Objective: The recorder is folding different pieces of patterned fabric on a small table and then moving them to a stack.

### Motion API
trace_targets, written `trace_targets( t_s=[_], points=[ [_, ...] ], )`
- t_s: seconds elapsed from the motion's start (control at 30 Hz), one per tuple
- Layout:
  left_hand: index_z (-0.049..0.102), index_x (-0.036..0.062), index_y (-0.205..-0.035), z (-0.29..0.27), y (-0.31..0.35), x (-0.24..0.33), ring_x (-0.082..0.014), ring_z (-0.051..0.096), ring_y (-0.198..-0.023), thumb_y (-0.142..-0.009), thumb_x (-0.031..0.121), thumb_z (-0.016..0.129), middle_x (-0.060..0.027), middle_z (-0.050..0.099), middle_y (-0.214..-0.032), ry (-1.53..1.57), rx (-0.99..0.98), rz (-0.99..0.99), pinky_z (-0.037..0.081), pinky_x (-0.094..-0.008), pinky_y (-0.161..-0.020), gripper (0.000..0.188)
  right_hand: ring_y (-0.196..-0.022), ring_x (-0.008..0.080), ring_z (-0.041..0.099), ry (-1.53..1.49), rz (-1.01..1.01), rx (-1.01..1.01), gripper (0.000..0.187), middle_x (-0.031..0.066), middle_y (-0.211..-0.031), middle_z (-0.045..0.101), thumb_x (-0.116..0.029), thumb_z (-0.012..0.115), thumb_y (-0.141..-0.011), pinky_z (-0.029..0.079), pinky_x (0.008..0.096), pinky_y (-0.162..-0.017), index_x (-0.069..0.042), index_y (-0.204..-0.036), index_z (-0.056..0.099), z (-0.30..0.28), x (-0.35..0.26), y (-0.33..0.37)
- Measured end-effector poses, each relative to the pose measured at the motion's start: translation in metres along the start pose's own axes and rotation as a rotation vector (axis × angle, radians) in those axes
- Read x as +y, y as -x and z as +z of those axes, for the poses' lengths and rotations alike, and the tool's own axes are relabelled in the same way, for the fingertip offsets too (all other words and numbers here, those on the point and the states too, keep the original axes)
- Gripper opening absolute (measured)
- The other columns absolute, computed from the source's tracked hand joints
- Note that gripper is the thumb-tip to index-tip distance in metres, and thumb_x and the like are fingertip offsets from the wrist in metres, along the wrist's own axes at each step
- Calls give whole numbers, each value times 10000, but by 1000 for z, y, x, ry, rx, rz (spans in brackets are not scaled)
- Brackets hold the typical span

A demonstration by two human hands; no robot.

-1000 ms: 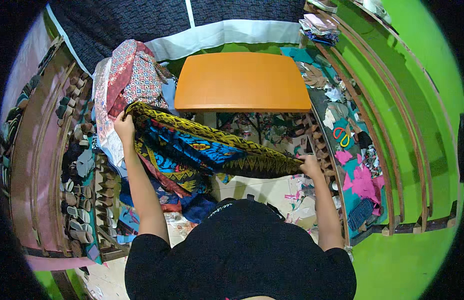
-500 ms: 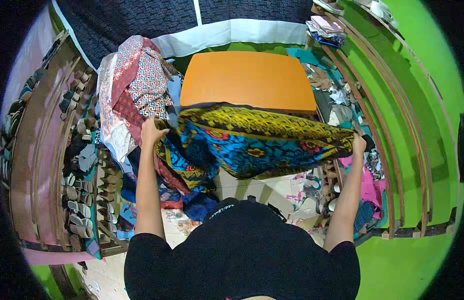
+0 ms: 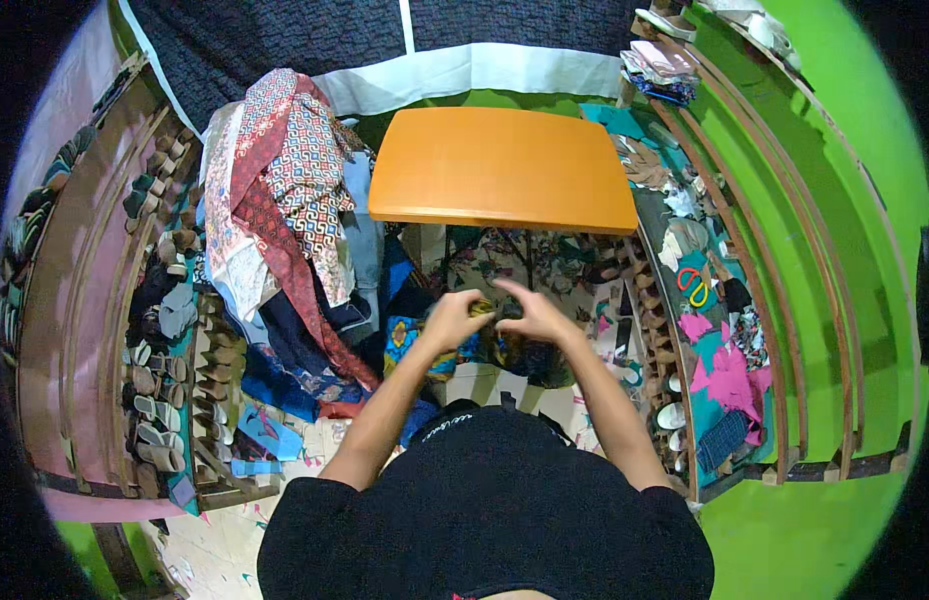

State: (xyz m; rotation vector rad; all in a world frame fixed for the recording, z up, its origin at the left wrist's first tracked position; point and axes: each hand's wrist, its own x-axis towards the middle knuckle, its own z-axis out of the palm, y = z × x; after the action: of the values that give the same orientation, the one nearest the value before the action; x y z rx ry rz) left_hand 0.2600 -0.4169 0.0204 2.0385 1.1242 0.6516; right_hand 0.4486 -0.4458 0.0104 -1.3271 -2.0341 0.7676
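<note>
My left hand and my right hand meet in front of my chest, both gripping the top edge of a blue, yellow and black patterned cloth. The cloth hangs folded below my hands, mostly hidden behind them and my body. Just beyond my hands stands an orange table with a bare top.
A heap of patterned fabrics is piled to the left of the table. Wooden racks with shoes run along the left. Shelves on the right hold scissors, pink scraps and folded cloths. Fabric covers the floor under the table.
My hands were spread wide holding the cloth open across my front; they have come together at the middle, folding the cloth in half so it hangs narrow.
</note>
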Motion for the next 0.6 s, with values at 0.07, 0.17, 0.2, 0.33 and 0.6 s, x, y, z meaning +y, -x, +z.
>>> trace_targets(
  t_s=[0.07, 0.17, 0.2, 0.33, 0.6],
  points=[
    [565, -17, -794, 2, 0, 9, -228, 572, -624, -658, 245, 656, -158, 582, -692, -27, -5, 23, 439, -314, -588, 310, -884, 325, 540, 7, 115, -127, 405, 204, -937, 558, -176, 605, -663, 425, 357, -774, -33, -1033, 526, 10, -9, -14],
    [585, 14, -802, -26, 4, 5, -307, 575, -671, -627, 303, 662, -174, 580, -700, 20, -76, -31, 447, -337, -597, 346, -796, 346, 550, 28, 178, -42, 274, 208, -831, 571, -172, 576, -681, 441, 361, -706, -33, -917, 585, -4, -16, -16],
    [585, 17, -772, -29, 6, -7, -293, 576, -653, -603, 345, 671, -158, 582, -678, 9, -130, -65, 447, -343, -591, 379, -772, 338, 560, 49, 171, -31, 243, 201, -820, 576, -160, 577, -683, 445, 352, -685, -31, -888, 596, -15, -21, -16],
    [618, 87, -809, -32, 22, -45, -286, 584, -668, -599, 423, 649, -147, 595, -699, -266, -229, 19, 456, -362, -600, 398, -728, 284, 588, 81, 139, 251, 238, 182, -804, 596, -116, 558, -673, 450, 312, -659, -6, -880, 593, -55, 0, -4],
    [620, 95, -807, -31, 51, -132, -304, 565, -691, -673, 345, 615, -151, 584, -706, -173, -109, -8, 426, -363, -619, 284, -726, 274, 592, 236, 318, 720, 258, 206, -791, 597, -129, 541, -681, 443, 318, -638, 50, -862, 581, -136, 38, 18]
  ],
)
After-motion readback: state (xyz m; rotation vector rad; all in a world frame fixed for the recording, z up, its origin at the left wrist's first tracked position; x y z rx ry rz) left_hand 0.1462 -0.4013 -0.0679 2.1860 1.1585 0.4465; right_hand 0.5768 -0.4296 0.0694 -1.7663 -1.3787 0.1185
